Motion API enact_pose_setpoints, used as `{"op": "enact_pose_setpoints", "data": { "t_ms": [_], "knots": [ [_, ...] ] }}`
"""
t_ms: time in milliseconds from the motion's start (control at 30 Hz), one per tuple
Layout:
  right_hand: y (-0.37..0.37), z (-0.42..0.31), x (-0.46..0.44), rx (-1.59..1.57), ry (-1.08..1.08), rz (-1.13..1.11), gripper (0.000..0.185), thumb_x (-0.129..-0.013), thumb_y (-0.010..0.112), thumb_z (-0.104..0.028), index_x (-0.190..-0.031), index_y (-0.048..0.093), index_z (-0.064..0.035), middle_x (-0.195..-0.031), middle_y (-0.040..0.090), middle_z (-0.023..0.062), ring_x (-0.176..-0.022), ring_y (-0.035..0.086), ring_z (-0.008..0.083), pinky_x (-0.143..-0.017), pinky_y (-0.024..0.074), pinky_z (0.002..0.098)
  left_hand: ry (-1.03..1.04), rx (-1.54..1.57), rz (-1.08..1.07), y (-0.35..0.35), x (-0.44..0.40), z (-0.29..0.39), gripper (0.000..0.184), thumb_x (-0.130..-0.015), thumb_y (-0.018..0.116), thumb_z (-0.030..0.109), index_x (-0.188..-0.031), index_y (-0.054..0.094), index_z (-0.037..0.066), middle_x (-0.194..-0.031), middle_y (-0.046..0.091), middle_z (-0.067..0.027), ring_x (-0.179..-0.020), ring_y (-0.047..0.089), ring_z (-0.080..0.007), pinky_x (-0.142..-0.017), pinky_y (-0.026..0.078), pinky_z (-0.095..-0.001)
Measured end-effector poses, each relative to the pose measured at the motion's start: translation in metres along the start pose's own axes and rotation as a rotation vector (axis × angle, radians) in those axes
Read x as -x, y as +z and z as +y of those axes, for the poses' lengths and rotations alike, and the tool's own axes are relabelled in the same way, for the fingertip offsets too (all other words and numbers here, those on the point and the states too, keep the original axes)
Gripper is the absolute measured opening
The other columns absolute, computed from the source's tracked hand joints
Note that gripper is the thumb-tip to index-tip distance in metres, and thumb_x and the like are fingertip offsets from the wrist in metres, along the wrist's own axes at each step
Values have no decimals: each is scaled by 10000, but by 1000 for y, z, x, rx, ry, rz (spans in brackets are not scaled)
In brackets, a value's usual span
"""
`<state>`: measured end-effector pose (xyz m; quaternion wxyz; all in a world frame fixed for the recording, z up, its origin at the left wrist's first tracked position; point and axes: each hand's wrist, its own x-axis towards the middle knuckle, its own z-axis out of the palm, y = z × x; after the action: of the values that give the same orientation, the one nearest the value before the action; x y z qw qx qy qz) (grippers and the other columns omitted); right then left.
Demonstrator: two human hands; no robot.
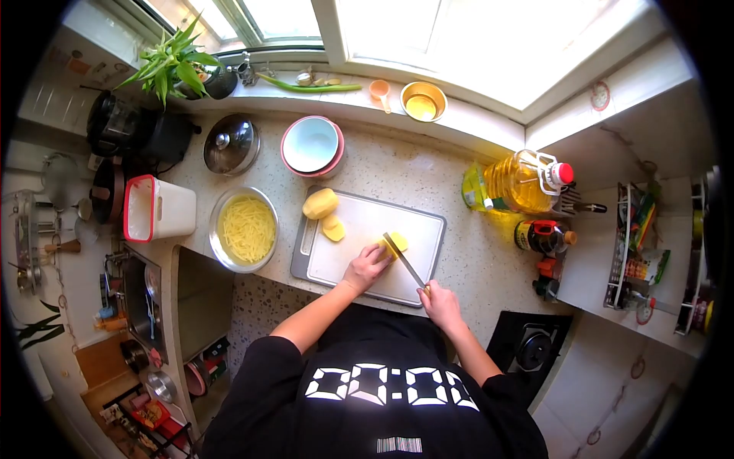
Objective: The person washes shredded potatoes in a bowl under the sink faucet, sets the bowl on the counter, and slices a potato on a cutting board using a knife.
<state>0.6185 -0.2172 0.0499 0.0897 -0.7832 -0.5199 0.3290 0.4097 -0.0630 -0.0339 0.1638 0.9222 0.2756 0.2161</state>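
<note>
My right hand (441, 303) grips the handle of a kitchen knife (406, 262). The blade points away from me, across a peeled potato piece (398, 242) on the white cutting board (352, 260) with a grey edge. Just left of the blade, my left hand (368, 267) presses its bent fingers on the potato, partly covering it. At the board's upper left lie a whole peeled potato (320, 203) and some cut potato slices (333, 228). A metal bowl (217, 243) of potato shreds (248, 229) stands left of the board.
Stacked bowls (310, 145) and a pan lid (231, 145) stand behind the board. To the right are an oil jug (520, 182) and a dark sauce bottle (541, 237). A red-rimmed white container (172, 208) sits left; a gold bowl (423, 102) rests on the sill.
</note>
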Motion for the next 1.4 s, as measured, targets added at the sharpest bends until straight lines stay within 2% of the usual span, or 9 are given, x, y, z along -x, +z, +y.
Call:
{"op": "enact_pose_setpoints", "data": {
  "t_ms": [600,1033,1200,1400],
  "knots": [
    [15,-6,-12,27,19,-80,341,-974,603,-402,-1040,573,-69,-773,690,232,-765,688,445,-688,547,539,-6,13,-3,-1,-1,1,329,-842,701,176,-1168,737,195,-1206,656,-95,-1121,613,-309,-838,593,-346],
    [45,-2,-39,16,-8,-32,327,-975,604,-390,-1028,569,-70,-761,681,241,-753,684,449,-680,543,546,-11,46,-54,0,2,-4,372,-810,673,147,-1180,708,156,-1255,633,-114,-1151,596,-320,-883,577,-362],
    [60,7,-38,-35,-24,49,317,-967,620,-385,-1006,549,-79,-751,681,234,-737,681,451,-655,540,555,-21,66,-30,0,2,-4,371,-808,675,146,-1177,711,165,-1244,637,-107,-1150,600,-312,-866,583,-363],
    [43,3,-40,-70,10,23,313,-971,623,-385,-1010,555,-81,-761,679,236,-744,673,460,-655,532,555,-14,59,-18,0,1,-5,351,-821,665,134,-1165,721,172,-1236,645,-101,-1140,613,-303,-841,594,-357]
  ]
}}
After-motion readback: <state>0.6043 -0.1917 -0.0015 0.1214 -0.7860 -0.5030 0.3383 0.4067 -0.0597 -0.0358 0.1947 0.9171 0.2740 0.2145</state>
